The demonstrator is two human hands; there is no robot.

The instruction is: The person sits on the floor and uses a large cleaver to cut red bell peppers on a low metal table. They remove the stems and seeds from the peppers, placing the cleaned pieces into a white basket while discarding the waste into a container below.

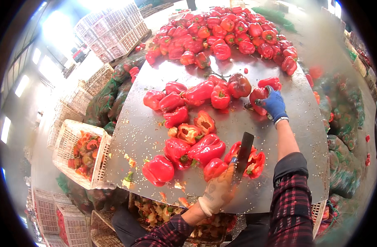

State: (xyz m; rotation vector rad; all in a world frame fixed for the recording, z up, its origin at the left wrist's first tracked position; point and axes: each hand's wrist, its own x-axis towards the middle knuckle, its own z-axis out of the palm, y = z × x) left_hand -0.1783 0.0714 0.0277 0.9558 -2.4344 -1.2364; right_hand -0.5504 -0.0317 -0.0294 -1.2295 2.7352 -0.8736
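Observation:
On the metal tabletop (302,129), my right hand (274,103) in a blue glove has its fingers around a red bell pepper (257,98). Another red pepper (268,82) lies just beyond those fingers. My left hand (217,191), in a pale stained glove, grips a flat dark knife-like tool (246,149), its square end pointing away from me. Partly behind this tool is a cut-open pepper (257,165). Left of it lie whole red peppers (207,149) and two hollowed, opened ones, a nearer (188,133) and a farther (204,122).
A large heap of red peppers (219,31) covers the table's far end. Pepper pieces fill a white plastic crate (59,157) at the left edge. Trimmings (154,211) sit in a container below the front edge. Full mesh sacks (342,163) stand on the right; stacked crates (114,31) rise far left.

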